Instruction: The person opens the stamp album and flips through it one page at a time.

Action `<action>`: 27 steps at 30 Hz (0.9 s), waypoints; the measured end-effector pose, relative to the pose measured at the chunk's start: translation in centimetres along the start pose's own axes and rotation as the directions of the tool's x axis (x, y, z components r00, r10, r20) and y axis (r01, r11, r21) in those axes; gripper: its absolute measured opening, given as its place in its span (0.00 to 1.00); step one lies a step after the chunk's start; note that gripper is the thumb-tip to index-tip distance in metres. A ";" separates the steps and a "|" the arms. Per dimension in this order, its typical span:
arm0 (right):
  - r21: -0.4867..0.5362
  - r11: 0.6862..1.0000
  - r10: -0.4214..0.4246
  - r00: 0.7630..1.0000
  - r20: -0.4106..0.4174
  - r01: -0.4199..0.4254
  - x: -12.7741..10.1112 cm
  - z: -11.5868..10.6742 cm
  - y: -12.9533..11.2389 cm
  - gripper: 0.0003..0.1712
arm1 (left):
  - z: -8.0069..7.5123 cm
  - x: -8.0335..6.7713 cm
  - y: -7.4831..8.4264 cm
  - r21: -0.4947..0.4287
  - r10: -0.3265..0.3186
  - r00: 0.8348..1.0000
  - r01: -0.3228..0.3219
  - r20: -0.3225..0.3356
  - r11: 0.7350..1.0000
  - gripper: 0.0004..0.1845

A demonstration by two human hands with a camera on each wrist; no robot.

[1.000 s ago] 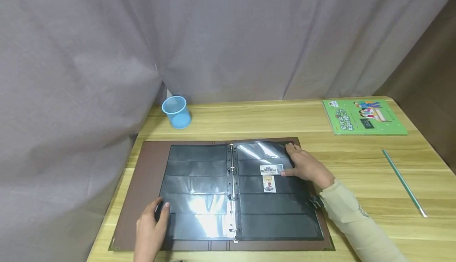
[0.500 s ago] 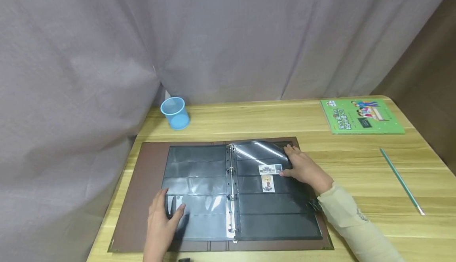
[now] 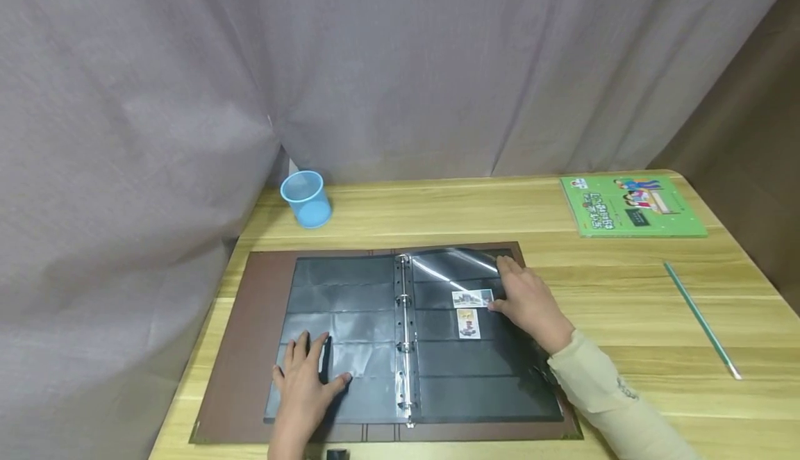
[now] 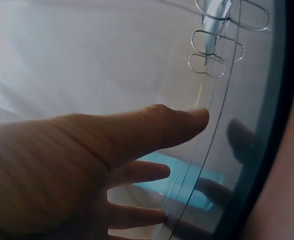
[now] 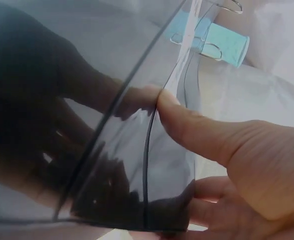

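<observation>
An open ring binder album (image 3: 237,349) with a brown cover lies on the wooden table, its black pocket pages (image 3: 350,307) spread to both sides of the metal rings (image 3: 403,338). My left hand (image 3: 307,382) rests flat with spread fingers on the lower left page, and the left wrist view shows that hand (image 4: 86,165) lying on the glossy sheet. My right hand (image 3: 528,304) pinches the outer edge of the right page (image 3: 481,376), whose top corner curls up. In the right wrist view the thumb (image 5: 187,120) lies on top of the sheet. Two stamps (image 3: 471,298) (image 3: 468,323) sit in pockets beside that thumb.
A blue mesh cup (image 3: 305,198) stands at the back left of the table. A green book (image 3: 631,205) lies at the back right, and a thin green stick (image 3: 701,319) lies to the right of the album. Grey curtain hangs behind and to the left.
My left hand slid from the left page's outer edge rightward onto the page and spread flat. The right hand stayed at the right page's edge.
</observation>
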State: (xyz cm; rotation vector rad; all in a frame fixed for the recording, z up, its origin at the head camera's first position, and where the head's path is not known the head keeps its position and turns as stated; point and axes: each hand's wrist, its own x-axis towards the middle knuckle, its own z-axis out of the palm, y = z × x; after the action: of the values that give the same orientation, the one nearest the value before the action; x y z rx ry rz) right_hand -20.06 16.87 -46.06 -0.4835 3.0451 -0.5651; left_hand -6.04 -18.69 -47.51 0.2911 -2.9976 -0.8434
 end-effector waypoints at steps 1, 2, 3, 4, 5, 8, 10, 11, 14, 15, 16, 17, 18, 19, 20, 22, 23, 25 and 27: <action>0.000 1.000 0.005 1.000 -0.002 -0.005 0.0 0.0 -0.1 0.52 | 0.0 0.1 0.0 0.007 -0.007 1.000 0.007 0.009 1.000 0.41; -0.001 1.000 0.007 1.000 -0.005 -0.007 -0.1 0.0 -0.1 0.52 | 0.1 0.1 0.1 0.007 -0.011 1.000 0.011 0.012 1.000 0.42; 0.000 1.000 0.009 1.000 -0.009 -0.009 -0.1 0.0 -0.1 0.53 | 0.1 0.1 0.1 0.007 -0.013 1.000 0.013 0.013 1.000 0.42; 0.003 1.000 0.009 1.000 -0.015 -0.009 -0.1 0.0 -0.1 0.54 | 0.1 0.2 0.1 0.008 -0.016 1.000 0.016 0.016 1.000 0.42; 0.007 1.000 0.008 1.000 -0.021 -0.007 -0.1 0.0 -0.1 0.54 | 0.1 0.2 0.1 0.010 -0.019 1.000 0.019 0.017 1.000 0.42; 0.020 1.000 0.004 0.999 -0.032 -0.004 -0.1 0.0 -0.1 0.56 | 0.1 0.3 0.1 0.009 -0.025 0.999 0.025 0.024 1.000 0.42; 0.028 1.000 0.003 0.999 -0.033 -0.002 -0.1 0.0 -0.1 0.57 | 0.1 0.3 0.1 0.009 -0.027 0.999 0.027 0.031 1.000 0.41; 0.033 0.999 0.002 0.999 -0.033 -0.001 -0.1 -0.1 0.0 0.57 | 0.2 0.3 0.1 0.008 -0.029 0.999 0.029 0.034 1.000 0.41; 0.052 0.999 -0.001 1.000 -0.027 0.002 -0.1 -0.1 0.1 0.59 | 0.1 0.4 0.1 0.007 -0.029 0.999 0.029 0.040 1.000 0.40; 0.061 0.998 -0.001 1.000 -0.022 0.003 0.0 -0.1 0.2 0.59 | 0.1 0.4 0.0 0.007 -0.030 0.999 0.029 0.042 1.000 0.40; 0.068 0.998 0.002 1.000 -0.014 -0.001 0.0 -0.1 0.3 0.59 | 0.1 0.4 0.0 0.008 -0.032 0.998 0.032 0.045 0.999 0.40; 0.075 0.997 0.006 1.000 -0.005 -0.005 0.1 -0.1 0.3 0.60 | 0.1 0.5 0.0 0.008 -0.034 0.998 0.034 0.048 0.999 0.40; 0.081 0.997 0.011 1.000 0.005 -0.011 0.2 -0.1 0.4 0.60 | 0.1 0.5 0.0 0.009 -0.037 0.998 0.037 0.053 0.999 0.40; 0.089 0.996 0.019 1.000 0.017 -0.020 0.3 -0.1 0.4 0.60 | 0.1 0.5 0.1 0.009 -0.041 0.997 0.041 0.059 0.999 0.40; 0.095 0.995 0.024 0.999 0.028 -0.027 0.3 -0.1 0.5 0.61 | 0.1 0.5 0.1 0.009 -0.046 0.997 0.045 0.065 0.999 0.40; 0.112 0.993 0.033 0.998 0.045 -0.038 0.5 -0.3 0.7 0.62 | 0.1 0.5 0.1 0.008 -0.056 0.995 0.056 0.076 0.998 0.41; 0.126 0.991 0.035 0.998 0.051 -0.041 0.5 -0.3 0.7 0.62 | 0.1 0.5 0.1 0.009 -0.060 0.995 0.060 0.080 0.998 0.42; 0.152 0.987 0.036 0.998 0.058 -0.045 0.6 -0.6 0.9 0.61 | 0.2 0.6 0.0 0.012 -0.066 0.994 0.065 0.082 0.998 0.42; 0.191 0.981 0.034 0.998 0.061 -0.046 0.5 -0.9 1.0 0.60 | 0.2 0.6 0.0 0.015 -0.071 0.994 0.070 0.077 0.997 0.43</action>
State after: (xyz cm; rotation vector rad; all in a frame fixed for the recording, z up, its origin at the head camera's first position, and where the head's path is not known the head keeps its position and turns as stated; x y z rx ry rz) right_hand -20.92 17.95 -45.57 -0.4225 2.8989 -0.8183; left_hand -6.62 -18.70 -47.70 0.3752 -3.0824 -0.8613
